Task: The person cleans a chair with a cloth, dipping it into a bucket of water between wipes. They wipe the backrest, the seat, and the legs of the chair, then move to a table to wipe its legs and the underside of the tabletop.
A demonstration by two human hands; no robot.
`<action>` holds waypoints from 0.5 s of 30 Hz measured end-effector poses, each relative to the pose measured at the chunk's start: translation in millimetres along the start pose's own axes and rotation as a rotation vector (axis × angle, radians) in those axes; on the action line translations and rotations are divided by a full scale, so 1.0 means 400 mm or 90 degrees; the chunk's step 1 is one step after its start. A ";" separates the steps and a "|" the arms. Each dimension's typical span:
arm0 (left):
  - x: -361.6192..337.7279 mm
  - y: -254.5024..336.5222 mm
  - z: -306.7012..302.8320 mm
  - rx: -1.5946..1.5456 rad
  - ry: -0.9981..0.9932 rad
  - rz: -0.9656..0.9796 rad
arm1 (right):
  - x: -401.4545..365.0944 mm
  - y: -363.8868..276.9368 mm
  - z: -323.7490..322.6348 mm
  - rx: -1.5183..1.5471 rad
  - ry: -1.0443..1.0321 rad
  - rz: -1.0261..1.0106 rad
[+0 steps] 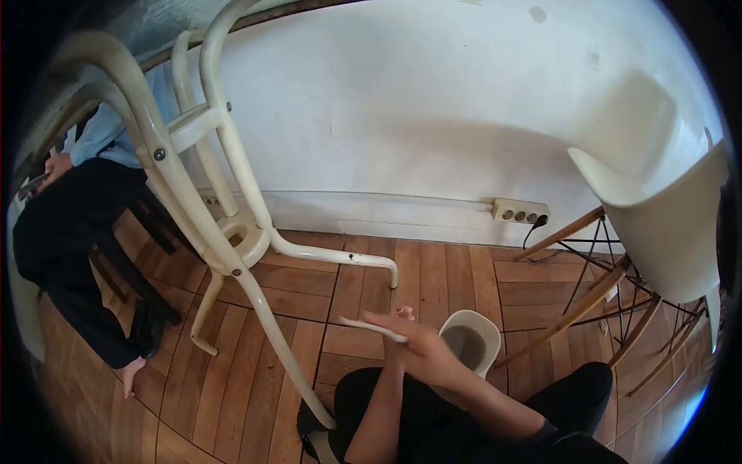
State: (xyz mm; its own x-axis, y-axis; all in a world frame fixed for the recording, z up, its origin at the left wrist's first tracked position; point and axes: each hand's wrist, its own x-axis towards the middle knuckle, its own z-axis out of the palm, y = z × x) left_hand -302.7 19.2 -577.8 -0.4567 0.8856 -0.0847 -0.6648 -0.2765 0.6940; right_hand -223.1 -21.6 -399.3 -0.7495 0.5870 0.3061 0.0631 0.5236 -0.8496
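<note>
My right hand [425, 349] reaches in from the lower right, its fingers pointing left and closed on a thin white object [375, 329], too small to identify. My left hand [396, 340] is mostly hidden behind it, close to or touching it. Only some curled fingertips of that hand show, and what they hold is hidden. Both hands are above my lap. Just right of them a white bucket [492, 352] with murky greyish liquid inside stands between my knees.
A cream tubular metal frame [267, 309] rises on the left. Beyond it sits another person [73, 224] in dark trousers. A power strip [519, 211] with a plug is at the white wall [371, 116]. A white chair [665, 232] with wooden legs stands at the right.
</note>
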 end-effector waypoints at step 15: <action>-0.115 0.061 0.044 0.636 -0.225 -0.156 | -0.636 0.082 -0.381 0.328 0.492 0.304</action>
State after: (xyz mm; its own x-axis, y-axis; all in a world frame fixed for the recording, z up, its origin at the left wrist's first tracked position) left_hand -287.4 -21.8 -544.3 -0.0748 0.9768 -0.2006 0.1394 0.2094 0.9678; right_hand 70.0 -59.4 -439.6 -0.0835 0.9939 -0.0727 -0.1832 -0.0870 -0.9792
